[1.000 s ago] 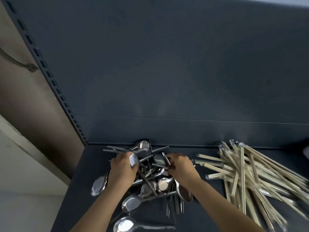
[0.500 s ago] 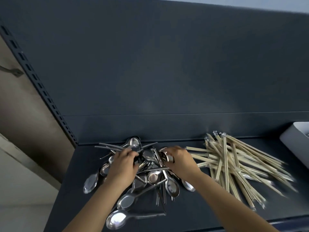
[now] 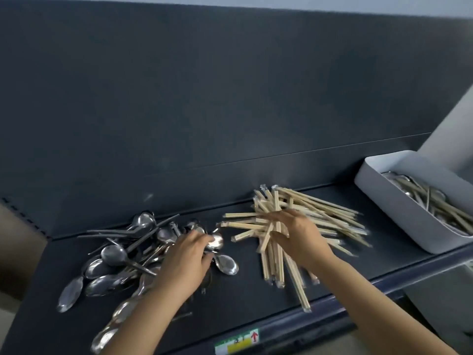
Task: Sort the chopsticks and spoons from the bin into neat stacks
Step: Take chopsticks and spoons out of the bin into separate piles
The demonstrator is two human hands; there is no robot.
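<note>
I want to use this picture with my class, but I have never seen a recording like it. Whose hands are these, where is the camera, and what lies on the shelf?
There is no machine here. A person works with bare hands, and one wide-angle camera worn on the head looks forward and down, so both arms enter from the bottom edge.

The dark shelf carries two heaps: metal spoons on the left and pale chopsticks on the right. A white bin at the far right has more of both in it.

The left hand rests on the spoons with its fingertips at one bowl; whether it grips any, I cannot tell. The right hand is spread over the chopsticks, a little blurred, and seems to hold none.
</note>
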